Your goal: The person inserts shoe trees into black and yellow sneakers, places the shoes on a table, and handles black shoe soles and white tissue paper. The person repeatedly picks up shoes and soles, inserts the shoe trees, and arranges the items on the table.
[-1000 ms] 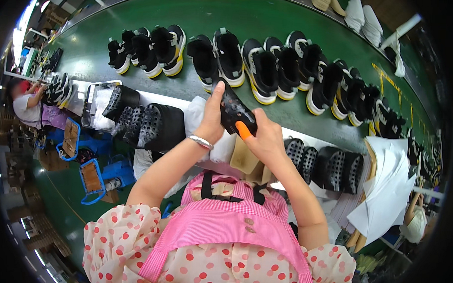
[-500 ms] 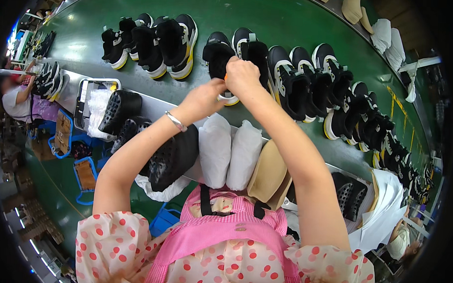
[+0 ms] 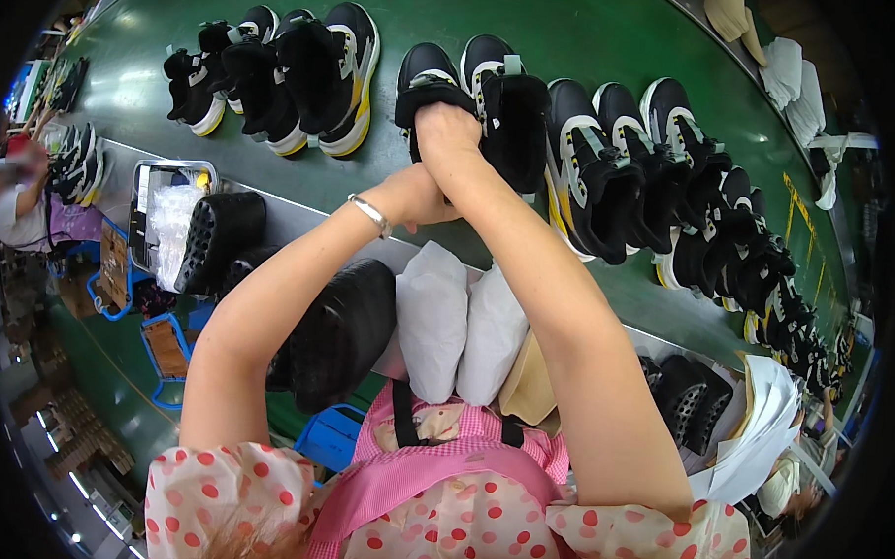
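My right hand (image 3: 449,134) reaches down into the opening of a black sneaker (image 3: 428,64) with a white and yellow sole; its fingers are hidden inside. Just below, at the heel end of that sneaker, my left hand (image 3: 419,194) has its fingers curled in, partly behind my right wrist. What it grips there cannot be made out. The mate of the sneaker (image 3: 512,124) stands close on the right, toe pointing away from me.
Rows of similar sneakers (image 3: 341,79) stand left and right on the green table (image 3: 408,12). White-wrapped forms (image 3: 431,323), black perforated forms (image 3: 342,325) and a wire basket (image 3: 144,215) line the near edge. A person (image 3: 21,201) works at far left.
My right hand has gone from above the sneaker's heel into its opening. The left hand has moved slightly right and down. An orange bit between my hands is now out of sight.
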The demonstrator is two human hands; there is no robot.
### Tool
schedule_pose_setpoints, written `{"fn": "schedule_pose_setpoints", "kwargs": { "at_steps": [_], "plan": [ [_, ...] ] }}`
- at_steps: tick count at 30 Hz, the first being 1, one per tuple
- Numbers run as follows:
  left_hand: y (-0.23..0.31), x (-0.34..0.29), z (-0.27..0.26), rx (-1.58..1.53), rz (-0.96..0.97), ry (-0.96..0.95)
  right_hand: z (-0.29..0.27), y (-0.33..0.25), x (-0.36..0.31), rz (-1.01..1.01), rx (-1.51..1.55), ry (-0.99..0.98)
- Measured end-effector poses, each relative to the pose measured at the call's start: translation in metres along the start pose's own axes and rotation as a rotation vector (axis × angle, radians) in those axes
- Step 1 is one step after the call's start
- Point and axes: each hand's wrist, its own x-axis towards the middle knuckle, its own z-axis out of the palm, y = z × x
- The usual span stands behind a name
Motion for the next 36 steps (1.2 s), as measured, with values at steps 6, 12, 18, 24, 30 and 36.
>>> {"fn": "schedule_pose_setpoints", "kwargs": {
  "at_steps": [6,12,18,24,30,36],
  "plan": [
    [0.003,0.012,-0.013,0.068,-0.108,-0.132,0.019,0.007,0.02,-0.146,-0.054,0.065],
    [0.001,0.016,0.0,0.267,-0.148,-0.053,-0.003,0.021,-0.008,-0.312,0.044,-0.026],
    [0.013,-0.019,-0.026,0.485,-0.174,0.18,-0.04,0.099,-0.179,-0.26,0.429,0.367],
    [-0.012,-0.042,-0.028,0.845,0.012,0.404,-0.066,0.245,-0.412,0.352,0.177,0.736],
    [0.075,-0.077,0.034,0.427,0.418,0.533,-0.027,0.33,-0.582,0.978,-0.209,0.811],
    [0.138,-0.093,0.114,0.403,0.536,0.4,0.008,0.367,-0.605,0.977,0.025,0.784]
  ]
}}
